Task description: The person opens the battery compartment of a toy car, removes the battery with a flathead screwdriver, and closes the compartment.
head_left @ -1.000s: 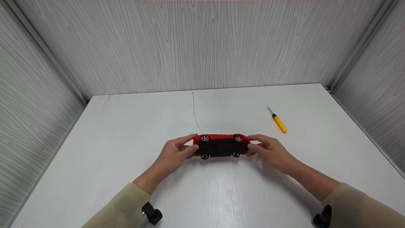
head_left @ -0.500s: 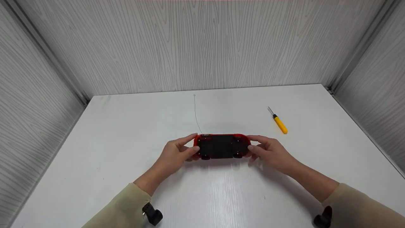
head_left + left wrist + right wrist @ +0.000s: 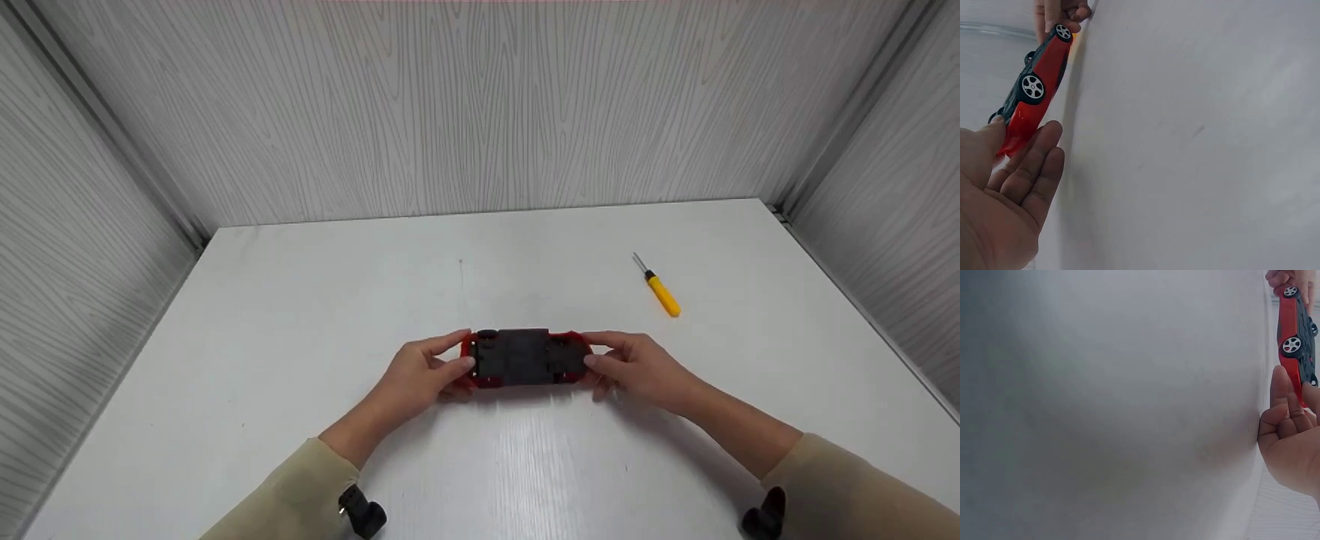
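Note:
A red toy car point(image 3: 525, 358) with a black underside is held up between both hands, its bottom turned toward the head camera. My left hand point(image 3: 424, 375) pinches its left end, thumb on the underside. At the other end, my right hand point(image 3: 637, 369) pinches it the same way. The left wrist view shows the toy car point(image 3: 1044, 84) from its side, with silver-spoked wheels and the left hand point(image 3: 1010, 185) at the near end. In the right wrist view the toy car point(image 3: 1293, 343) stands above the right hand point(image 3: 1297, 439). A thin antenna point(image 3: 462, 289) points away toward the back wall.
A screwdriver point(image 3: 664, 295) with a yellow handle lies on the white table point(image 3: 300, 315) to the right, behind the right hand. Wood-grained panels point(image 3: 480, 112) close off the back and both sides.
The toy car has rolled so its underside faces the head camera more squarely, and its wheels' silver faces have turned out of sight. Both hands have come slightly nearer with it.

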`<state>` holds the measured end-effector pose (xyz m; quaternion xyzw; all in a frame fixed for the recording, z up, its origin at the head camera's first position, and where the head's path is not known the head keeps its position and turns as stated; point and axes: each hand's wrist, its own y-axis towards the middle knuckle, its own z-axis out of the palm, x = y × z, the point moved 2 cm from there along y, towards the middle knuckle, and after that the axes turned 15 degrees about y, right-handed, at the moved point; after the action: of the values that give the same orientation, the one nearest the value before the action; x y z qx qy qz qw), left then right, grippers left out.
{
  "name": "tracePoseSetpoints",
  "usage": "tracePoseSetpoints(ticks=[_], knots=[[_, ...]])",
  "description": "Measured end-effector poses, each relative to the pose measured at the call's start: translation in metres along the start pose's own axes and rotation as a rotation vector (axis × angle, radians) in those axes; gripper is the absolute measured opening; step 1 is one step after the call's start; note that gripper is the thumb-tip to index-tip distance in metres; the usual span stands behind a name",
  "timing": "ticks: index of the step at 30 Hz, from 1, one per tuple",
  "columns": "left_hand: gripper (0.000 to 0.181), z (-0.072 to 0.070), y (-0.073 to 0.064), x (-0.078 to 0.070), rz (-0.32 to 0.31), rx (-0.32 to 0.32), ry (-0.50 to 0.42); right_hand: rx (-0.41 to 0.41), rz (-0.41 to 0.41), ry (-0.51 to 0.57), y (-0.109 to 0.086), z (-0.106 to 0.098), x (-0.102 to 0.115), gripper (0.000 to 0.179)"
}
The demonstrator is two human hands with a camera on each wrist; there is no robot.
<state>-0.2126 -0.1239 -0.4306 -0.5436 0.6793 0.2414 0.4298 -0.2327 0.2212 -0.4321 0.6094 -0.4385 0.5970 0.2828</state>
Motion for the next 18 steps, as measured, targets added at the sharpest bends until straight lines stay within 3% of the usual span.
tracePoseSetpoints(ticks=[11,18], knots=[[0.056,0.0022,0.0046,0.0037,-0.039,0.058,-0.034,0.025,0.015,-0.010,-0.0008,0.0014,0.0022,0.047],[0.055,0.0026,0.0072,0.0045,-0.059,0.069,-0.005,0.014,0.024,-0.040,0.0004,0.0002,0.0000,0.046]])
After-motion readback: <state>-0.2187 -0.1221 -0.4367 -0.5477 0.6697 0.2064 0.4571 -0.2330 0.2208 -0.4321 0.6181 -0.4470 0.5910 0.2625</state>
